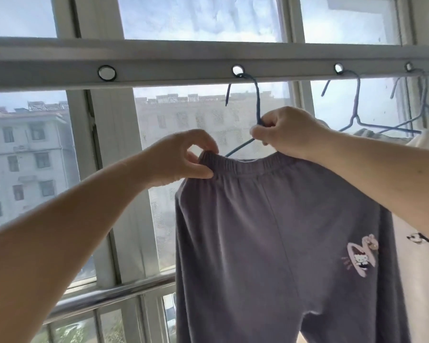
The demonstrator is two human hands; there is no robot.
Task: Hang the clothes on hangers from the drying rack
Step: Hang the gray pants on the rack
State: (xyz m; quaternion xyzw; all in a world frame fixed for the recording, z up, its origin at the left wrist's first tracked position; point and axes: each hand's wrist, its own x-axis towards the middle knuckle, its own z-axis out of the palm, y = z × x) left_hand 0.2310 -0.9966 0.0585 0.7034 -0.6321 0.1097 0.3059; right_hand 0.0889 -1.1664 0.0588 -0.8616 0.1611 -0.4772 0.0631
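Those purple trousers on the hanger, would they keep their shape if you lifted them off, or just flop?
Probably flop: the purple trousers hang limp in soft folds below the blue hanger. The waistband bunches where the left hand pinches it, so it likely stretches. They look light; the thin hanger shows no sag.

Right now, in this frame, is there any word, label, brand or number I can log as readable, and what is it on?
None can be read.
The grey trousers bear a pink cartoon patch: a picture, with no legible lettering.
The cream garment at the right edge shows a black print, cut off by an arm and too partial to tell whether it is text.
The drying rack rail and the blue hanger carry no markings.
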